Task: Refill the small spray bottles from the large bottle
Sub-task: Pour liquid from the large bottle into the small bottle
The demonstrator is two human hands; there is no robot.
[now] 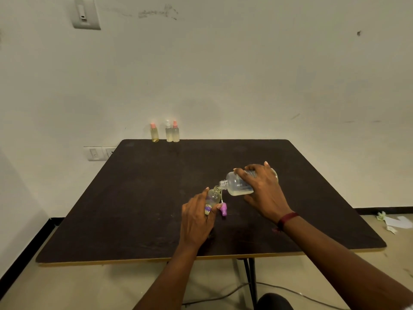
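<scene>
I note the right hand (261, 191) wrapped over the large bottle (237, 185), fingers curled round its body, holding it tipped nearly on its side above the dark table (134, 209). A little pale liquid lies along its lower wall. Its open mouth sits just beside the open neck of a small bottle (213, 198). The left hand (196, 218) grips that bottle between thumb and fingers; I cannot tell whether its base touches the table. A purple spray cap (223, 210) with its dip tube lies just right of it. Three capped spray bottles (168, 134) stand at the far edge, two together and one apart to their left.
</scene>
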